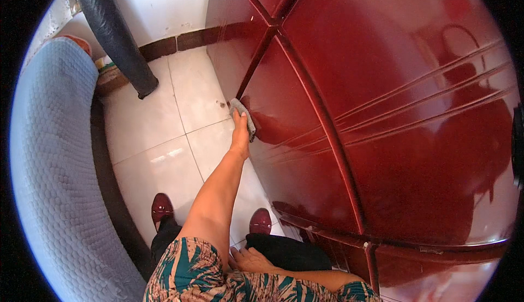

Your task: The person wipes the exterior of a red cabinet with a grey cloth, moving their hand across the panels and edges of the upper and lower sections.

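My left hand (pixel 240 135) is stretched out far ahead, low over the floor. It holds a grey cloth (pixel 243 113), pressed flat against the glossy dark red panel (pixel 295 116) of a large cabinet or wardrobe, close to its left edge. The palm side and most fingertips are hidden behind the hand and cloth. Lower in the view, my right hand (pixel 254 259) rests by my dark-trousered leg (pixel 289 252), its fingers lying loosely apart with nothing in them. Raised red mouldings (pixel 325 113) cross the panel, along with fine grooved lines.
A bed or mattress edge with a light blue quilted cover (pixel 54 165) curves along the left. A black tube-like post (pixel 117 34) stands near the wall (pixel 164 1). My dark red shoes (pixel 162 206) are on white floor tiles (pixel 144 116), which bear small dark specks near the cloth.
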The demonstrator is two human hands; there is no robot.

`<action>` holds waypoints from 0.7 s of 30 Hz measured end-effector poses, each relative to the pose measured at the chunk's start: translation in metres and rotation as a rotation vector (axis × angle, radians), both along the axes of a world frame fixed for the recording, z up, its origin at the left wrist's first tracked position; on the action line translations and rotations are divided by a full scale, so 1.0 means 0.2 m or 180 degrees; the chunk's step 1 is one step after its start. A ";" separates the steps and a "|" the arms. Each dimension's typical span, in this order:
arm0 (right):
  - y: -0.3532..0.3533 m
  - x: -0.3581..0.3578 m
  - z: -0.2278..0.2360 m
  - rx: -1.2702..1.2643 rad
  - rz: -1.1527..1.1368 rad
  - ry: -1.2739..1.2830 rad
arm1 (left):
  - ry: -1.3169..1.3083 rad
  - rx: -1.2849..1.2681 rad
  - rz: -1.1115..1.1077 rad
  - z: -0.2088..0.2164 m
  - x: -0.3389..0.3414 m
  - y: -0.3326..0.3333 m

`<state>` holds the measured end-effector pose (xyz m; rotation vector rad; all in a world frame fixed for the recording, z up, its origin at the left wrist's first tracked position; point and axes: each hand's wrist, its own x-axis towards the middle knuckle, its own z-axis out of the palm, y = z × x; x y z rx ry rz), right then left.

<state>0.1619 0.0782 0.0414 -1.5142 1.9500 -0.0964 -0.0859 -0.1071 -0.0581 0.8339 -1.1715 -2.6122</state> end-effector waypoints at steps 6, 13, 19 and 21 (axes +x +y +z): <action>0.05 0.01 -0.06 -0.0366 -0.0123 0.0074 | -0.0169 0.0364 -0.0094 -0.21 0.02 0.04; -0.03 -0.02 -0.01 0.0327 0.0083 -0.0233 | -0.0311 0.0232 0.0244 -0.29 0.05 0.24; 0.03 0.04 -0.08 -0.0732 -0.0268 0.0601 | 0.0258 -0.0774 0.0220 0.05 -0.06 0.01; 0.01 0.04 -0.06 -0.0763 -0.0383 0.0697 | 0.0406 -0.0642 0.0157 0.15 -0.06 -0.02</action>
